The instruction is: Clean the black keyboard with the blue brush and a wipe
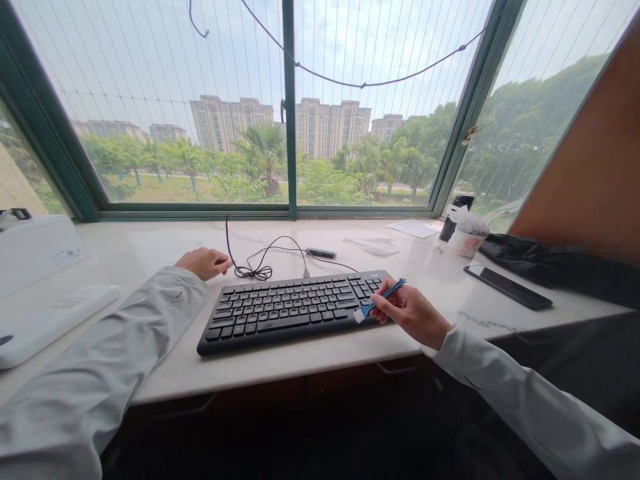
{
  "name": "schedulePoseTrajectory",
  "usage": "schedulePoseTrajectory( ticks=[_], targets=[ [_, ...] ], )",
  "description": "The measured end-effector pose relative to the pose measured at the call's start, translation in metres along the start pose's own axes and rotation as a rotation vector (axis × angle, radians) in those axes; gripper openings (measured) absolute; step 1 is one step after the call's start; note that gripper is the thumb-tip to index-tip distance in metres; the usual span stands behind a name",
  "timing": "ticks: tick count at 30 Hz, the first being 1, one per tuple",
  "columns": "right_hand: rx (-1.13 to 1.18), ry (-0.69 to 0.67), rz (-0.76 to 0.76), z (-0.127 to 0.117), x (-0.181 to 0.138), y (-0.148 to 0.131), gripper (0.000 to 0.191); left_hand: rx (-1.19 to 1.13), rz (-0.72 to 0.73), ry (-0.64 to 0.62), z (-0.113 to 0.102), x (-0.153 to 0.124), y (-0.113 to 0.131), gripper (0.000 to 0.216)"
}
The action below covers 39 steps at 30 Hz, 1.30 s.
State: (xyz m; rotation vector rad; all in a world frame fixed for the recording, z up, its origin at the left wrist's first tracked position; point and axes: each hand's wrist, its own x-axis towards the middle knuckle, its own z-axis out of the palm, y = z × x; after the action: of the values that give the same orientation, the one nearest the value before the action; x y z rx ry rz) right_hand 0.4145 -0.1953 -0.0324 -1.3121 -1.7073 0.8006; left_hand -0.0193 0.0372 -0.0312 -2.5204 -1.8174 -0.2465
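A black keyboard (290, 308) lies at a slant on the pale marble-look counter (350, 357). My right hand (407, 310) pinches a small blue brush (373, 307) with pale bristles over the keyboard's right front part. The bristles point down and left, close to the front edge. Beyond the keyboard's left back corner rests my left hand (204, 263), fingers curled in. Its fingertips are beside a bundled black cable (254, 272) and a thin black strand that sticks up; whether they grip it is hidden. A USB plug (306, 273) lies behind the keyboard.
Behind the keyboard are a small black object (321, 253) and a clear plastic bag (373, 246). Farther right are paper (414, 229), a cup in plastic (467, 240), a phone (507, 287) and dark cloth (560, 263). White box-like items (55, 327) stand left. A window backs the counter.
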Motion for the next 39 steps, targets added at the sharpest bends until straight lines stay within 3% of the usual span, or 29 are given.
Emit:
schedulePoseTrajectory(
  ticks=[9,32,36,39],
  targets=[
    [-0.114,0.036,0.054,-0.007,-0.014,0.007,0.033,0.081,-0.043,-0.012,-0.001,-0.001,0.002,0.048],
    [-0.458,0.243,0.139,-0.106,-0.037,0.044,0.042,0.056,-0.024,0.008,0.000,0.001,-0.002,0.052],
    [-0.492,0.329,0.109,-0.108,-0.037,0.034,0.041,0.054,-0.010,-0.001,-0.001,0.000,-0.001,0.052],
    [-0.454,0.385,0.049,-0.097,-0.035,0.021,0.039,0.055,-0.011,0.001,-0.002,0.000,0.001,0.053]
  ],
)
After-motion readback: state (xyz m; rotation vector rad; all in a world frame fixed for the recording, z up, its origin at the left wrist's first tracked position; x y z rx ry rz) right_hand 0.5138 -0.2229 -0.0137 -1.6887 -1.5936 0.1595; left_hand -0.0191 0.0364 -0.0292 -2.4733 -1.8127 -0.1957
